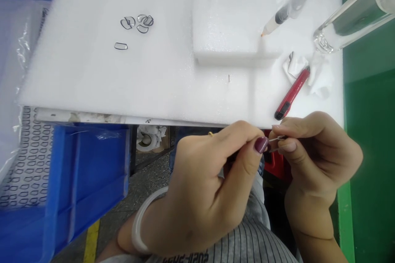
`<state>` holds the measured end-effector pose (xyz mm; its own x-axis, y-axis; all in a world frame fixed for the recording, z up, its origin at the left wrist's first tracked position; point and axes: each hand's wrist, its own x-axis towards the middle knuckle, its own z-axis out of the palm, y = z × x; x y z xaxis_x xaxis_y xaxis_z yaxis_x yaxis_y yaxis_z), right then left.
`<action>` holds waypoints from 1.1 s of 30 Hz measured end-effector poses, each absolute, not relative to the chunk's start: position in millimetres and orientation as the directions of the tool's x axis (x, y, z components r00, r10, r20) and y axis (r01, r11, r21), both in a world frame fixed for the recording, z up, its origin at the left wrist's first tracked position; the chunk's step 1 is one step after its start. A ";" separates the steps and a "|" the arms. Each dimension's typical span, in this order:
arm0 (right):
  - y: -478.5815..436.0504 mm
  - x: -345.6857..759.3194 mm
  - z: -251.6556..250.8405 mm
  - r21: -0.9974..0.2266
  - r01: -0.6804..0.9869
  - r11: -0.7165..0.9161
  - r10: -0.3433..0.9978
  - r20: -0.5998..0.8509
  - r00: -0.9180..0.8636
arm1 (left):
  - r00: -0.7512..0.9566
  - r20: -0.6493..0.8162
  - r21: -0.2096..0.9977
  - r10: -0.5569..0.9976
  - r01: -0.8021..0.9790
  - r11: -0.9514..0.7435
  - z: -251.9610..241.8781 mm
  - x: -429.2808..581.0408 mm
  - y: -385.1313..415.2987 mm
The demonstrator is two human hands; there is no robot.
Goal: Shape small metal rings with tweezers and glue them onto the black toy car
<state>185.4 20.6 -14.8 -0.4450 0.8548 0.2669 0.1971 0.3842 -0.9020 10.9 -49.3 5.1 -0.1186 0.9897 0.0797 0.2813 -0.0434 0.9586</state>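
Head view, left hand: the left hand (212, 181), a white bangle (139, 224) at its wrist, pinches with thumb and forefinger; its thumbnail is dark purple.
Head view, right hand: the right hand (314, 160) grips between thumb and forefinger, its fingertips just beside those of the left.
Held piece: a small, thin metal piece (274, 139) spans the two pinches, just off the near edge of the white foam sheet (123, 82); its full shape is hidden by the fingers.
Loops: a cluster of small, thin, dark-rimmed loops (142, 31) lies on the sheet, well apart from the hands; a single oblong dark-rimmed loop (120, 49) lies near them.
Foam block: a raised white foam block (228, 20) sits on the sheet.
Knife: a red utility knife with a black end (293, 94) lies near the right hand; its far end touches crumpled white tissue (321, 78).
Right edge: a clear, glass-like cylinder (352, 20) stands beyond the tissue.
Left side: a blue plastic crate (101, 164) is below the sheet.
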 end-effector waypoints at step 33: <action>24.3 180.6 -34.8 -0.969 -0.245 0.020 0.770 0.172 -0.614 | 0.029 -0.121 0.992 0.992 -0.025 0.122 1.4 9.9 -50.5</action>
